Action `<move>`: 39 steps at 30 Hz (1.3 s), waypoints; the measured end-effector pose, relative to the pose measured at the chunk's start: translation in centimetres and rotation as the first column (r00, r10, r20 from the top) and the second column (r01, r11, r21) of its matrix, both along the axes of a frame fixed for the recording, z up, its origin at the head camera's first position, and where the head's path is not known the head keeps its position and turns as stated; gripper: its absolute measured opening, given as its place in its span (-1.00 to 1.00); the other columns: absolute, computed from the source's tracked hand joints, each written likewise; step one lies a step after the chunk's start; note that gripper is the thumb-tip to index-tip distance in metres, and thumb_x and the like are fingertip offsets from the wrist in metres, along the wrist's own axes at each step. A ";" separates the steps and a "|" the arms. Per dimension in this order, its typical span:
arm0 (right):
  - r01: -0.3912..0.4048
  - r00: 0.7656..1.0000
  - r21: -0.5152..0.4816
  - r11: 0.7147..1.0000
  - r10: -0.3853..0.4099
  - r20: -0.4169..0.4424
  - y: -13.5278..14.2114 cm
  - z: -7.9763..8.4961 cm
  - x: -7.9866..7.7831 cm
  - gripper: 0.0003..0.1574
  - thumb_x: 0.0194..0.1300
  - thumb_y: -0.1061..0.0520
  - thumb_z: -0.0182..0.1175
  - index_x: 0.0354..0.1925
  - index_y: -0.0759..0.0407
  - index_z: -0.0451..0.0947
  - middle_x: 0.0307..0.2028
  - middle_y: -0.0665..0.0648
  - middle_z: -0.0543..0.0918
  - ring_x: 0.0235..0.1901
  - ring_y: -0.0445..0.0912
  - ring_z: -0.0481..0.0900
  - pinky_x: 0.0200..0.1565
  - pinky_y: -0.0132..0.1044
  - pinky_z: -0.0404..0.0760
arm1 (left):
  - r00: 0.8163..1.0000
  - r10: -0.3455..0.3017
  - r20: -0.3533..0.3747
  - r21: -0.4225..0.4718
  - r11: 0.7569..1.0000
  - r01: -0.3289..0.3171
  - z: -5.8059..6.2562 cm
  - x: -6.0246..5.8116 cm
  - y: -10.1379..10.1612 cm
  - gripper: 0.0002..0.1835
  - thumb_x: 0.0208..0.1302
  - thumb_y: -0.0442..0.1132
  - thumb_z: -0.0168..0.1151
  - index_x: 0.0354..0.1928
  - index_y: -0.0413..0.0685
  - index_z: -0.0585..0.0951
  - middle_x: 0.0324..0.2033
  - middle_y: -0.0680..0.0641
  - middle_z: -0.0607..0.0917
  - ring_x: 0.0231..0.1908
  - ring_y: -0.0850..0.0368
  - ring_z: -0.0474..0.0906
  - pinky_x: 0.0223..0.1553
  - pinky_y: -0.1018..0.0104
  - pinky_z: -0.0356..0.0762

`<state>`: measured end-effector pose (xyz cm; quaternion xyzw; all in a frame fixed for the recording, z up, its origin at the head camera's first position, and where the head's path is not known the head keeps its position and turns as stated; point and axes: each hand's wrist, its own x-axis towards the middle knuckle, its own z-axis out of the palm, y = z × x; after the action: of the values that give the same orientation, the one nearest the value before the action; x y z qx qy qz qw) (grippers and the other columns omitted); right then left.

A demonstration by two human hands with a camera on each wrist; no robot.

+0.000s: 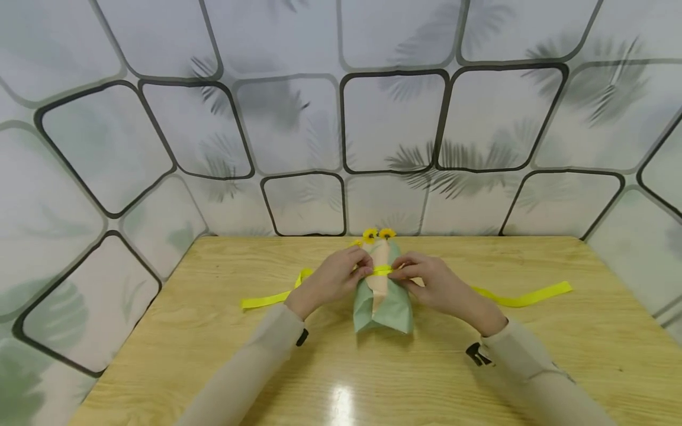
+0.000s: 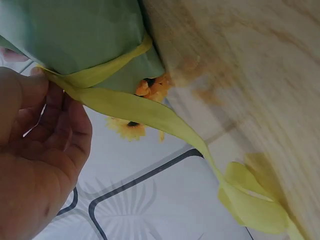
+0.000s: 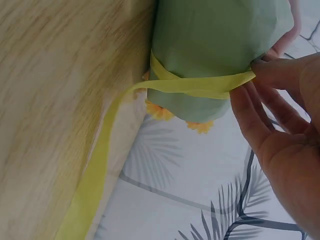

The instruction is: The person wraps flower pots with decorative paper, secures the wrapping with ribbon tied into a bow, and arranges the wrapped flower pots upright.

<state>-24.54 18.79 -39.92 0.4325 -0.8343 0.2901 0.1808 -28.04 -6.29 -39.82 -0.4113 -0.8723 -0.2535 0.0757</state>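
Note:
A small bouquet wrapped in green paper (image 1: 364, 307) with a pale peach strip down its front lies on the table, yellow sunflowers (image 1: 387, 234) showing at its far end. Around its middle runs a yellow ribbon (image 1: 382, 270). My left hand (image 1: 335, 275) pinches the ribbon between thumb and fingers at the bouquet's left side; the left wrist view shows the ribbon (image 2: 135, 107) trailing off from that pinch. On the right side, my right hand (image 1: 434, 284) pinches the ribbon (image 3: 210, 84) against the green paper (image 3: 210, 40). Part of the band is hidden behind the fingers.
One ribbon tail (image 1: 266, 300) lies on the wooden table (image 1: 224, 367) to the left, partly looped. The other tail (image 1: 533, 296) stretches out to the right. A patterned wall covering (image 1: 303, 204) rises behind the table's back edge and along both sides.

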 end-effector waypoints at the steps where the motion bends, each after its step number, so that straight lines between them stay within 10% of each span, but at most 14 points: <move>1: 0.001 1.000 -0.012 1.000 -0.001 -0.008 0.0 -0.1 0.0 -0.72 0.17 0.47 0.38 -0.16 0.24 0.79 -0.18 0.14 0.74 -0.26 -0.07 0.72 -0.31 -0.29 0.70 | 1.000 0.002 -0.007 -0.004 1.000 -0.002 -0.1 0.0 0.0 -0.91 0.52 -0.25 0.17 -0.16 -0.09 0.60 -0.21 -0.01 0.68 -0.24 0.19 0.57 -0.16 0.33 0.60; 17: 0.095 0.995 -0.022 0.995 -0.095 -0.014 -0.2 -0.5 -0.9 -0.76 0.28 0.52 0.22 -0.19 0.26 0.66 -0.29 0.13 0.70 -0.40 -0.17 0.60 -0.40 -0.36 0.63 | 0.999 0.025 0.032 -0.033 0.999 -0.024 1.2 1.1 0.2 -0.85 0.53 -0.10 0.18 -0.16 0.00 0.62 -0.22 0.05 0.72 -0.23 0.22 0.65 -0.14 0.34 0.63; 31: 0.304 0.949 -0.082 0.949 -0.294 0.113 -3.0 0.1 -0.7 -0.89 0.48 0.35 0.12 -0.16 0.25 0.59 -0.43 0.11 0.64 -0.56 -0.23 0.37 -0.48 -0.39 0.41 | 0.988 0.091 -0.125 -0.017 0.995 -0.094 1.6 1.5 1.6 -0.78 0.41 -0.02 0.32 -0.19 0.00 0.56 -0.35 0.09 0.68 -0.52 0.29 0.42 -0.45 0.46 0.43; 39: 0.399 0.907 -0.079 0.914 -0.380 0.183 -3.5 -0.1 -0.9 -0.93 0.53 0.28 0.09 -0.11 0.26 0.52 -0.53 0.09 0.60 -0.62 -0.23 0.40 -0.54 -0.39 0.39 | 0.960 0.057 -0.274 -0.037 0.997 -0.070 1.4 1.8 1.9 -0.88 0.40 -0.15 0.33 -0.11 0.01 0.68 -0.30 0.04 0.73 -0.39 0.20 0.65 -0.39 0.35 0.62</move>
<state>-25.40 15.32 -39.97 0.2209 -0.8977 0.3301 0.1906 -26.27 -4.43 -38.43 -0.4156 -0.8719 -0.1718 0.1937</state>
